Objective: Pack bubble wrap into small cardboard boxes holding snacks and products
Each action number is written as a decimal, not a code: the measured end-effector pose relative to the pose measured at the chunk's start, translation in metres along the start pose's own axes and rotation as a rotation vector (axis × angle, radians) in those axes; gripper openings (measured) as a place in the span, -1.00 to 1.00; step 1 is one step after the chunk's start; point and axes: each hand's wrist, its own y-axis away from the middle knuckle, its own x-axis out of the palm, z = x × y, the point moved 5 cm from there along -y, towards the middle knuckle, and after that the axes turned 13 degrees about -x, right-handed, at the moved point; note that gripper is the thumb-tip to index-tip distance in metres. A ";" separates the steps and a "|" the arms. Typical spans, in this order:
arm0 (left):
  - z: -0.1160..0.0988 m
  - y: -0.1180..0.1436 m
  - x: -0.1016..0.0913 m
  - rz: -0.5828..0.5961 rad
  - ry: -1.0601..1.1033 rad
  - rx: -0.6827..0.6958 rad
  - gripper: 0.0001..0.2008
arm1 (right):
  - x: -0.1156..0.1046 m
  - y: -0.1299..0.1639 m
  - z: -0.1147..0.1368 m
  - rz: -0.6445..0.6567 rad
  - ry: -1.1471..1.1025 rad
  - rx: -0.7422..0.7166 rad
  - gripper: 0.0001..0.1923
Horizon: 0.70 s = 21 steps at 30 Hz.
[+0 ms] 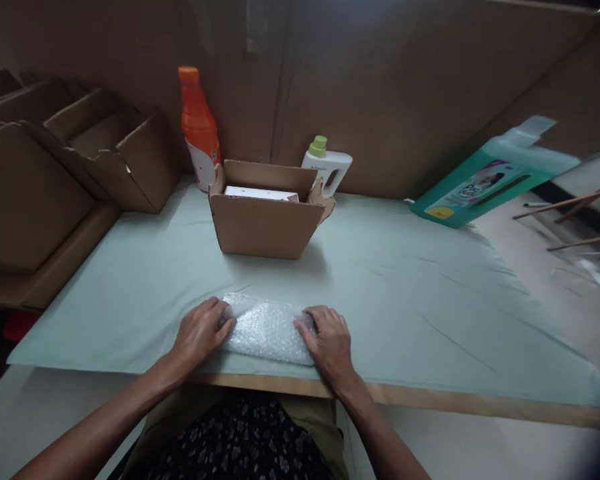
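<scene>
A flat bundle of bubble wrap point(267, 330) lies near the front edge of the cloth-covered table. Around its left end are the closed fingers of my left hand point(203, 331), thumb resting on top. My right hand point(330, 340) grips the right end in the same way, with its thumb on the upper face. Whatever the wrap may contain cannot be made out. Beyond my hands stands an open cardboard box point(265, 230) with a white box point(260, 193) inside it.
Behind the open box stand an orange bottle point(199, 127) and a white jug with a green cap point(323, 160). A green liquid bottle point(490, 177) is at the back right. Several cardboard boxes point(145, 160) line the left side. A cardboard wall point(380, 87) closes off the back.
</scene>
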 end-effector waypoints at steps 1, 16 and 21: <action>0.000 -0.001 -0.001 -0.047 -0.062 0.010 -0.77 | 0.002 -0.001 -0.003 0.007 0.049 -0.019 -0.69; -0.051 -0.021 -0.027 -0.100 -0.170 0.342 -0.78 | -0.020 0.035 0.042 0.114 -0.702 0.274 -0.50; -0.096 -0.056 0.004 -0.058 -0.288 0.456 -0.54 | 0.014 0.061 0.071 0.124 -0.828 0.409 -0.37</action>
